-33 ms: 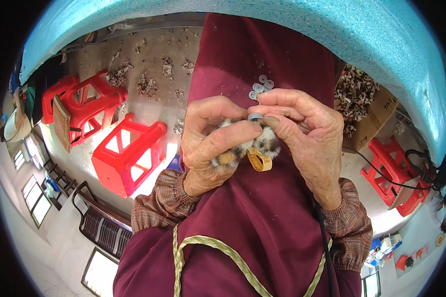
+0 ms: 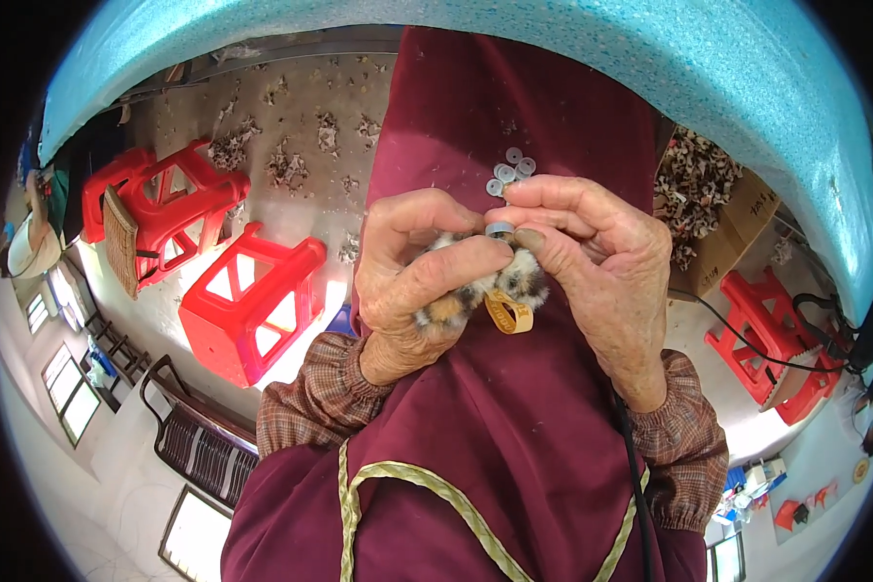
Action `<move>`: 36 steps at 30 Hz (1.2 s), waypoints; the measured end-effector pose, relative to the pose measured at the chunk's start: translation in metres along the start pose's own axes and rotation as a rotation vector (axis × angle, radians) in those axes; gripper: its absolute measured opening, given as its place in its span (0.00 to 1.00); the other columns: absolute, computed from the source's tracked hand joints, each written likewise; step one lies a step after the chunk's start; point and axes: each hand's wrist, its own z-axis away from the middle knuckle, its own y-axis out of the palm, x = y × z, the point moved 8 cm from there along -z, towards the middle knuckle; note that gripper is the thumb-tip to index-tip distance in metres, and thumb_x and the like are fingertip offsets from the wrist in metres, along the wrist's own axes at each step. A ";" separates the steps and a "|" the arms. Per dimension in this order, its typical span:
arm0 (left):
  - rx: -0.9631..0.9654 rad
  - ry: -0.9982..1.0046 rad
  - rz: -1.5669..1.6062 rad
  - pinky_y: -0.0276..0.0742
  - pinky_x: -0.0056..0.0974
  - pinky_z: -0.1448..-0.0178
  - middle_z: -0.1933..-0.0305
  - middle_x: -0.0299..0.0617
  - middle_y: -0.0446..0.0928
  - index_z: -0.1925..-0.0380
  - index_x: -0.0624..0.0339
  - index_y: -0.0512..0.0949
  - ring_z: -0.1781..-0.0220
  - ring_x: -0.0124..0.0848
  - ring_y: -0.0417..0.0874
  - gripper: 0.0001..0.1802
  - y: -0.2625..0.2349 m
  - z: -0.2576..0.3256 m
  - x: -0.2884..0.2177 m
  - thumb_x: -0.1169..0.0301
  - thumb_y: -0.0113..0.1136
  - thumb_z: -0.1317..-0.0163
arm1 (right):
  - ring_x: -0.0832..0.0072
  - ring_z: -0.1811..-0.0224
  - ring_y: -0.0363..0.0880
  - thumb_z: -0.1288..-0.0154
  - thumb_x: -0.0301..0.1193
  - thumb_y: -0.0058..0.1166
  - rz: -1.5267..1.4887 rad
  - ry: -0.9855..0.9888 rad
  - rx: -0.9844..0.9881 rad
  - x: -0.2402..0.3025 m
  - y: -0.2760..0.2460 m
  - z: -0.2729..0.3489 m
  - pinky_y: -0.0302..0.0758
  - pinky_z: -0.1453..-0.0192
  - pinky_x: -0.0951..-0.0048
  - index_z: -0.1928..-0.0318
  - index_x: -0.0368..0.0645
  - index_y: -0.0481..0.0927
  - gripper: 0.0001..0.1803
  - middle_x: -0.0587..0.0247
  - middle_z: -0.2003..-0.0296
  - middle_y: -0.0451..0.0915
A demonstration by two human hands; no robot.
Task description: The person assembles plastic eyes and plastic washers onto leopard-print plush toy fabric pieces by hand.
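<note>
My left hand (image 2: 409,267) is closed around a small furry plush piece (image 2: 522,279) with white, black and orange patches. A yellow printed ribbon loop (image 2: 510,316) sticks out from its near side. At the plush's far end, a small pale plastic ring (image 2: 500,229) sits between my left thumb and my right fingertips. My right hand (image 2: 606,247) has its thumb against that end, with the index finger bent above; its exact hold on the ring is partly hidden. Just beyond the fingers, several loose translucent plastic washers (image 2: 505,173) rest on the maroon apron (image 2: 456,107).
A speckled light-blue tabletop edge (image 2: 592,44) curves across the far side. Red plastic stools (image 2: 252,306) stand at left, and another red stool (image 2: 761,325) at right. An open cardboard box (image 2: 737,228) of fabric scraps is at right. Scraps (image 2: 286,167) litter the floor.
</note>
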 end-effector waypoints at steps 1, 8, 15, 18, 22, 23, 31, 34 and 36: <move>-0.008 0.017 0.012 0.76 0.33 0.61 0.57 0.45 0.69 0.65 0.60 0.81 0.64 0.32 0.77 0.11 -0.003 -0.001 -0.005 0.80 0.62 0.52 | 0.76 0.59 0.82 0.40 0.19 0.54 -0.041 -0.014 -0.067 0.000 -0.001 0.003 0.77 0.55 0.80 0.56 0.30 0.76 0.11 0.56 0.64 0.83; -0.052 -0.280 -0.135 0.74 0.41 0.52 0.60 0.51 0.75 0.61 0.65 0.76 0.57 0.46 0.77 0.19 0.012 -0.008 0.006 0.83 0.54 0.58 | 0.85 0.64 0.78 0.37 0.24 0.55 -0.131 0.088 -0.216 -0.034 -0.015 0.008 0.76 0.61 0.82 0.58 0.35 0.78 0.08 0.66 0.65 0.81; -0.033 -0.198 0.007 0.74 0.37 0.61 0.67 0.43 0.77 0.62 0.63 0.77 0.66 0.36 0.78 0.08 0.015 -0.020 0.005 0.74 0.51 0.39 | 0.80 0.63 0.79 0.37 0.23 0.54 -0.443 0.150 -0.133 -0.090 -0.019 -0.015 0.78 0.63 0.81 0.49 0.30 0.71 0.17 0.60 0.62 0.80; 0.008 -0.256 0.018 0.74 0.40 0.61 0.64 0.46 0.78 0.63 0.62 0.78 0.64 0.42 0.79 0.08 0.016 -0.010 0.016 0.72 0.53 0.40 | 0.80 0.67 0.80 0.37 0.24 0.54 -0.459 0.244 -0.095 -0.105 -0.020 -0.018 0.78 0.63 0.81 0.45 0.34 0.69 0.21 0.60 0.63 0.81; 0.012 -0.303 0.052 0.74 0.39 0.62 0.65 0.45 0.77 0.63 0.63 0.78 0.65 0.41 0.79 0.09 0.016 -0.004 0.022 0.71 0.53 0.39 | 0.78 0.69 0.78 0.37 0.28 0.52 -0.309 0.114 -0.212 -0.070 -0.020 -0.010 0.75 0.67 0.78 0.56 0.35 0.76 0.11 0.63 0.66 0.80; 0.011 -0.303 0.053 0.74 0.39 0.62 0.65 0.45 0.77 0.63 0.63 0.78 0.65 0.41 0.79 0.09 0.016 -0.005 0.022 0.71 0.53 0.39 | 0.80 0.70 0.78 0.37 0.27 0.53 -0.261 0.112 -0.216 -0.067 -0.019 -0.010 0.76 0.68 0.80 0.54 0.34 0.76 0.12 0.64 0.65 0.80; -0.009 -0.358 0.057 0.75 0.38 0.60 0.64 0.46 0.78 0.60 0.63 0.77 0.64 0.38 0.81 0.10 0.016 0.001 0.033 0.70 0.54 0.39 | 0.80 0.66 0.80 0.39 0.22 0.54 -0.410 0.168 -0.081 -0.090 -0.014 -0.021 0.78 0.64 0.81 0.44 0.33 0.68 0.22 0.59 0.63 0.81; -0.033 -0.323 -0.014 0.75 0.37 0.59 0.63 0.45 0.78 0.60 0.64 0.77 0.62 0.38 0.81 0.10 0.011 0.000 0.030 0.71 0.55 0.39 | 0.80 0.66 0.79 0.41 0.20 0.55 -0.373 0.174 -0.115 -0.079 -0.012 -0.021 0.78 0.64 0.81 0.44 0.32 0.68 0.23 0.60 0.63 0.80; -0.045 -0.339 0.009 0.75 0.37 0.60 0.65 0.45 0.78 0.60 0.63 0.77 0.64 0.38 0.80 0.10 0.012 -0.004 0.038 0.73 0.57 0.41 | 0.80 0.64 0.79 0.41 0.21 0.56 -0.284 0.240 -0.191 -0.091 -0.021 -0.031 0.77 0.64 0.81 0.44 0.32 0.67 0.24 0.61 0.63 0.79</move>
